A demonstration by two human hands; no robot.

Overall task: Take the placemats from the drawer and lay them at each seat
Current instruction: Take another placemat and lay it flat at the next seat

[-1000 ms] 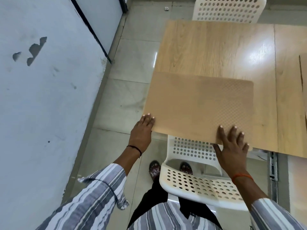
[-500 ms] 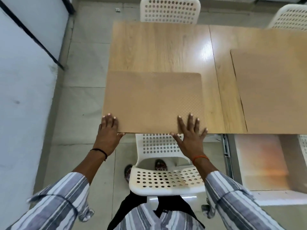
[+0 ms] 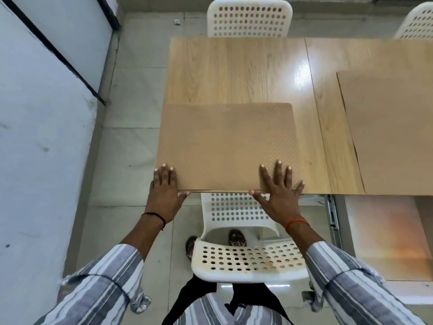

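Placemat point(image 3: 225, 146) lies at counter point(image 3: 234, 71) near edge. Left hand point(image 3: 164, 191) w/ fingers flat on its near-left corner, right hand point(image 3: 278, 191) splayed flat on near-right.

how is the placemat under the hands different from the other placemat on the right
The near placemat lies whole in view in front of the white chair; the right placemat is cut off by the picture's edge. The left hand and right hand press the near one; nothing touches the right one. Both are tan and lie flat on the table.
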